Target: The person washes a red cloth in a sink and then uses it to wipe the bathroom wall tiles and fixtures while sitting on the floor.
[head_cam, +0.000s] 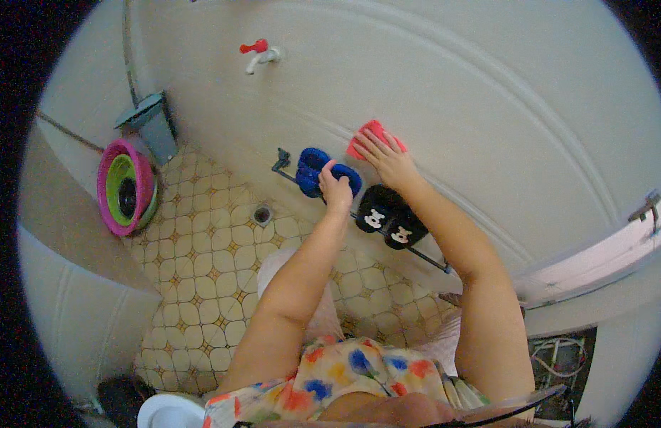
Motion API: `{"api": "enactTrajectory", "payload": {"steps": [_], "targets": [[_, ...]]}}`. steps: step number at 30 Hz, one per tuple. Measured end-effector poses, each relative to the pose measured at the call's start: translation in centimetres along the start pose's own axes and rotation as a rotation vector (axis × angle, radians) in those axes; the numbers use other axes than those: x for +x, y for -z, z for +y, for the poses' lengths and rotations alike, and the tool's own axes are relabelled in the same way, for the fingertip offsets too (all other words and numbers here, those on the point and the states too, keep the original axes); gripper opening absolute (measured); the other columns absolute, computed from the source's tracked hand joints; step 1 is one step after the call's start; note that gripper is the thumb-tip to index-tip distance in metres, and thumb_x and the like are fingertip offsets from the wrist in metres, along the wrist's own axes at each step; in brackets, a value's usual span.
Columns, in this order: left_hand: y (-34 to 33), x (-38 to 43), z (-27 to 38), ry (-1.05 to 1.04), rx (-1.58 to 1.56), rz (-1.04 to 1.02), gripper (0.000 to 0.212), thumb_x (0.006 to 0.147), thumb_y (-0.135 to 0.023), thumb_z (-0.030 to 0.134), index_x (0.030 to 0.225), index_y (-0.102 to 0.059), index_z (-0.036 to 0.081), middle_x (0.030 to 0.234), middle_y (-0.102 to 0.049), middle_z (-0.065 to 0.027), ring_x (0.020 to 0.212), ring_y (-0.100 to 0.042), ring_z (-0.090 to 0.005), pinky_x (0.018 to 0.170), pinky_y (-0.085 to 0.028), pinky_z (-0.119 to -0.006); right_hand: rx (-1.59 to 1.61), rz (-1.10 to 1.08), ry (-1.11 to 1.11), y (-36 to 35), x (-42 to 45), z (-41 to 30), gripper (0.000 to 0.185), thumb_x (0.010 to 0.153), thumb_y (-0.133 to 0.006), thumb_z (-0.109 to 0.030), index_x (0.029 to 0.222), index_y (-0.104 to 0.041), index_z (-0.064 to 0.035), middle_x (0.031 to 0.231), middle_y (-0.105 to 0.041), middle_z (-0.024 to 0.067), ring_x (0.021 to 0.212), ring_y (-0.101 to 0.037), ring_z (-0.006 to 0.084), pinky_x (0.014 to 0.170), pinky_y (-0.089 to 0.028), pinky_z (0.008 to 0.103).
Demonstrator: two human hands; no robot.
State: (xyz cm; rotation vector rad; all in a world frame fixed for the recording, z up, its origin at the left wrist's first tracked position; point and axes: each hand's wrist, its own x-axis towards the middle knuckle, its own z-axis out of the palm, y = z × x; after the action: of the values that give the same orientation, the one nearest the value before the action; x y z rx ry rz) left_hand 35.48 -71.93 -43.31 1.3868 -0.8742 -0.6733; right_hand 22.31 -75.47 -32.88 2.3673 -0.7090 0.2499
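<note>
My right hand [384, 155] lies spread over a pink-red cloth [374, 128] and presses it flat against the pale wall. Lower and to the left, my left hand [335, 184] grips one of the blue slippers [311, 171], which sit at a dark rail [429, 261] mounted along the wall. Black slippers [381, 214] with white animal figures hang on the same rail, just below my right wrist.
A tap [263, 56] with a red handle juts from the wall. Pink and green basins [103, 187] lean beside a grey-blue bin [159, 131]. The tiled floor has a round drain [262, 215]. A white bowl-like object [170, 414] is at bottom left.
</note>
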Motion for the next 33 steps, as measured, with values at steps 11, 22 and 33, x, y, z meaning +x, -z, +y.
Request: {"api": "enactTrajectory", "payload": {"steps": [11,22,33], "targets": [[-2.8,-3.1,-0.3,-0.067,0.038,-0.085,0.041,0.075,-0.05,0.001,0.115,-0.046,0.008,0.116,-0.044,-0.0106,0.113,-0.039,-0.0262,0.097,-0.029,-0.036,-0.206,-0.095,-0.324,6.2,-24.1,5.2,0.057,0.077,-0.048,-0.019,0.132,-0.036,-0.0282,0.14,-0.03,-0.006,0.128,-0.029,0.0154,0.103,-0.018,0.0454],[-3.7,-6.7,1.1,0.043,-0.251,-0.129,0.042,0.073,-0.046,-0.005,0.115,-0.046,0.004,0.116,-0.044,-0.0124,0.112,-0.042,-0.0247,0.097,-0.031,-0.034,-0.311,-0.059,-0.609,11.3,-34.3,8.4,0.06,0.076,-0.058,-0.024,0.132,-0.036,-0.0245,0.141,-0.027,0.0026,0.13,-0.023,0.0268,0.102,-0.015,0.0563],[-2.9,-5.9,-0.4,0.045,-0.245,-0.113,0.042,0.072,-0.047,-0.005,0.113,-0.047,0.003,0.118,-0.047,-0.0143,0.114,-0.043,-0.0255,0.096,-0.032,-0.034,-0.294,0.336,-0.554,8.1,-10.9,6.4,0.067,0.074,-0.062,-0.025,0.133,-0.033,-0.0179,0.141,-0.024,0.0092,0.131,-0.019,0.0323,0.1,-0.018,0.0574]]}}
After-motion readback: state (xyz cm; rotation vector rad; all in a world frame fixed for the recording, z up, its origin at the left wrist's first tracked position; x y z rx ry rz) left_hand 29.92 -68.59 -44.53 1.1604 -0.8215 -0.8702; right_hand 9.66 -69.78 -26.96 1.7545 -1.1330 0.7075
